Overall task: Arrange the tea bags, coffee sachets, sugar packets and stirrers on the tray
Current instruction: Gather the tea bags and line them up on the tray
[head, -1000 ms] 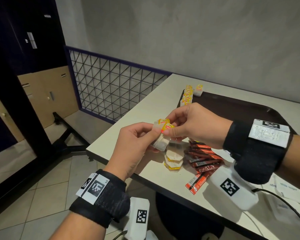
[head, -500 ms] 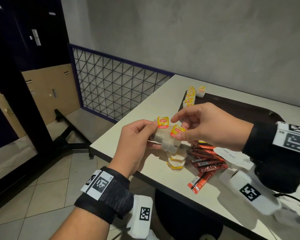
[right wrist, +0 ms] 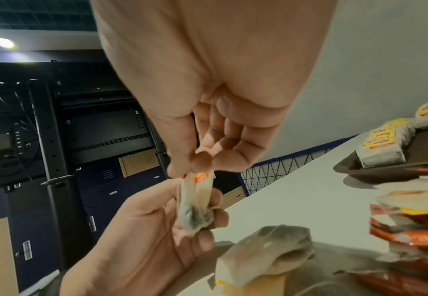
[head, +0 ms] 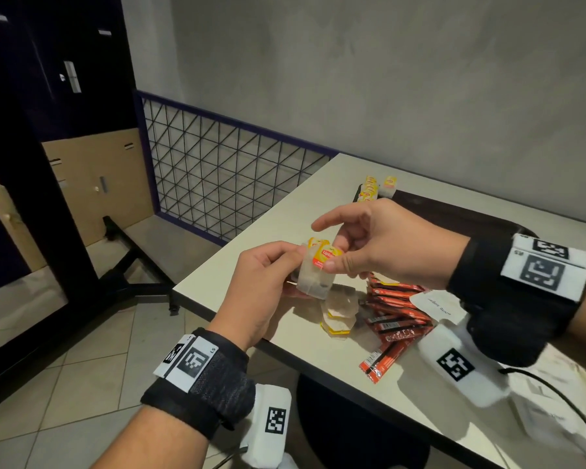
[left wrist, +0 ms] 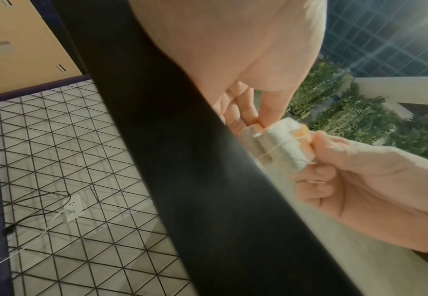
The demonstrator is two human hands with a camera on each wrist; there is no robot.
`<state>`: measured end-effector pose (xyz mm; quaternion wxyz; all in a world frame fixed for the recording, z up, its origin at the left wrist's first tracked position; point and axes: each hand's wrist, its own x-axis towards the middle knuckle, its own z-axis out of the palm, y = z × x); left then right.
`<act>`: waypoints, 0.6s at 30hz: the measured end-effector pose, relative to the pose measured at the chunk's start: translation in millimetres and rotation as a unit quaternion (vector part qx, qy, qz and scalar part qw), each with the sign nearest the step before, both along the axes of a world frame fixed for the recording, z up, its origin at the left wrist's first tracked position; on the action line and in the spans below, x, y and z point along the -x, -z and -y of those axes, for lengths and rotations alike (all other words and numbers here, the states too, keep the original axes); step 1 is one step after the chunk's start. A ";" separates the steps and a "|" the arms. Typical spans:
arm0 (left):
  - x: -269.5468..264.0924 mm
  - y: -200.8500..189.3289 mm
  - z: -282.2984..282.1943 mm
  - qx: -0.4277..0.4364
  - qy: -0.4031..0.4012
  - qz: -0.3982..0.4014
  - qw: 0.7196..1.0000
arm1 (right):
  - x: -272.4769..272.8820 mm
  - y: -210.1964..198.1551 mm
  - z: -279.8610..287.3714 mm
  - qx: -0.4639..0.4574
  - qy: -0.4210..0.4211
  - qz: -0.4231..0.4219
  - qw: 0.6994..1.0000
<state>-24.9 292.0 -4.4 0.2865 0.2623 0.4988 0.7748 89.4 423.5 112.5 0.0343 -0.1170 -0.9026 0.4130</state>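
Observation:
Above the table's left corner, my left hand (head: 295,265) grips a small stack of tea bags (head: 313,280) from the left. My right hand (head: 332,257) pinches the yellow-red tag of the front tea bag (right wrist: 197,197) between thumb and middle finger, with the index finger raised. The left wrist view shows the white tea bags (left wrist: 283,144) and their string between both hands. The dark brown tray (head: 454,214) lies behind, with a row of tea bags (head: 369,191) at its far left corner. Loose tea bags (head: 339,309) and red coffee sachets (head: 396,313) lie on the table below my hands.
A white sugar packet (head: 438,304) lies right of the sachets. More white packets (head: 542,418) and a black cable (head: 562,397) sit at the near right of the table (head: 285,211). A wire mesh fence (head: 224,184) stands left of the table; tiled floor lies below.
The two tea bags, held slightly apart half a second ago, now sit together in my left hand. My right index finger has lifted off and points left.

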 end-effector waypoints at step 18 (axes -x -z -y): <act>0.4 0.2 5.6 0.023 -0.015 -0.104 0.994 | 5.0 22.3 -0.5 0.035 0.073 -0.003 0.997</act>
